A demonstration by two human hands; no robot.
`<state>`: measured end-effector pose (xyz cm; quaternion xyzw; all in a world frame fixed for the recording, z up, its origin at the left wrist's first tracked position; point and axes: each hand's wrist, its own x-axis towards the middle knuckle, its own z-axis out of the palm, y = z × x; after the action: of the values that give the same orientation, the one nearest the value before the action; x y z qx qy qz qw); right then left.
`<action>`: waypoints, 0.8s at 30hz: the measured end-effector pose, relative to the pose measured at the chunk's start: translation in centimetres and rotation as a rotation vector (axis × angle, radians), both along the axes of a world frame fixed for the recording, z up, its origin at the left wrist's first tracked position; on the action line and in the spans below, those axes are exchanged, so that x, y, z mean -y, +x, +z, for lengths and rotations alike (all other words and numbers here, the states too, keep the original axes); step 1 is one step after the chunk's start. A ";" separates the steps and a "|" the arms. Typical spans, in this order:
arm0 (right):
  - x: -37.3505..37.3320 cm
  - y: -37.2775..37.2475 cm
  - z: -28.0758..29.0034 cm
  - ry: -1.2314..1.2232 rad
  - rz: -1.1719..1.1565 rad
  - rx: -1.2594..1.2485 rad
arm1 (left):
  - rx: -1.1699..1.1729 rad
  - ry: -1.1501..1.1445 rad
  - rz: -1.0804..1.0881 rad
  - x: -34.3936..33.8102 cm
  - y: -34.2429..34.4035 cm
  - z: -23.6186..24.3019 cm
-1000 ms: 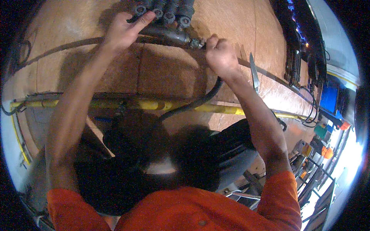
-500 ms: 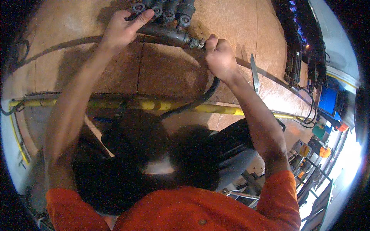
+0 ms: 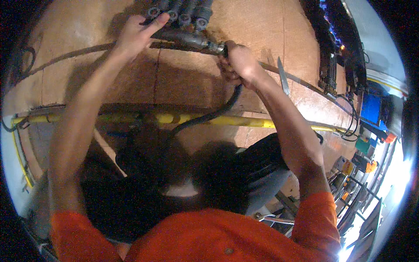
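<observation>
A dark metal gas burner [image 3: 185,38], with several round-ended tubes on a cross pipe, lies on the brown surface at the top. My left hand [image 3: 137,36] is closed on its left part, thumb along the tubes and the other fingers mostly hidden. At the pipe's right end is a metal fitting [image 3: 214,46]. My right hand [image 3: 241,63] wraps round the end of a black hose [image 3: 211,116] at this fitting. From below that hand the hose curves down and left over a yellow pipe.
A knife [image 3: 283,75] lies right of my right hand. The yellow pipe [image 3: 238,122] crosses in front of my legs. At the far right, blue flames [image 3: 326,19] burn along a dark burner row. Beyond stand a blue box [image 3: 371,107] and a metal rack [image 3: 349,192] with tools.
My right hand has turned at the hose end, its knuckles rolling over and its fingers now showing underneath. My left hand stays on the burner. The whole view has shifted slightly.
</observation>
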<state>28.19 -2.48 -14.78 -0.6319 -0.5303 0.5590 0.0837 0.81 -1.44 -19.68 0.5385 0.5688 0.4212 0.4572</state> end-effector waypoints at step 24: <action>1.4 3.1 -0.9 0.219 0.022 0.161 | -0.356 0.106 -0.007 -1.4 -0.2 -2.3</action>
<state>31.27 -3.87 -15.71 -0.6561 -0.5999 0.4461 0.1032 0.59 -0.01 -21.99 0.6299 0.6157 0.3471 0.3219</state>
